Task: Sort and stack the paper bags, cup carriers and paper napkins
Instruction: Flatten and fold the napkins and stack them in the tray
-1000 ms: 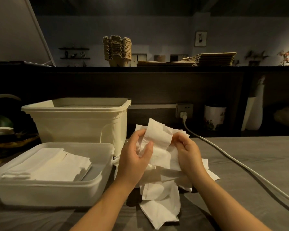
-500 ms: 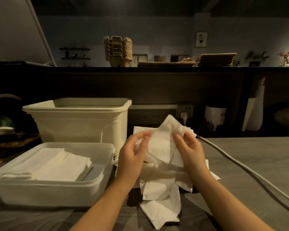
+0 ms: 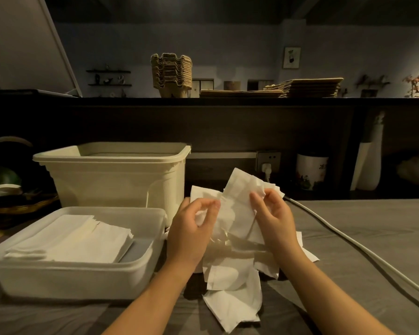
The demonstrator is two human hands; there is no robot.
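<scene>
loose napkins (image 3: 235, 281): a crumpled white heap on the grey table (image 3: 373, 226), nearest the viewer, under and between the two forearms.
left hand (image 3: 191, 228): raised over the heap, thumb and forefinger curled and pinching the left edge of the held napkin (image 3: 240, 201).
right hand (image 3: 273, 218): level with the left and near it, fingertips pinched on the same sheet's upper right part.
held napkin: white and creased, lifted between both hands above the heap — one corner sticks up behind the right fingers.
shallow tray (image 3: 70, 281): pale plastic, to the left of the hands, its right wall just beside the left wrist.
stacked napkins (image 3: 78, 240): a flat, squared pile lying inside the shallow tray.
power cable (image 3: 348, 240): white, running across the table on the right, back to a plug in the wall socket (image 3: 267, 160).
deep tub (image 3: 116, 175): cream plastic, behind the tray; its contents cannot be seen.
jar (image 3: 311, 170): white ceramic, in the recess right of the socket.
cup carriers (image 3: 171, 73): a nested pulp stack standing on the dark ledge (image 3: 228, 101) at the back.
paper bags (image 3: 305, 87): brown, piled flat on the same ledge — right of the carriers and apart from them.
</scene>
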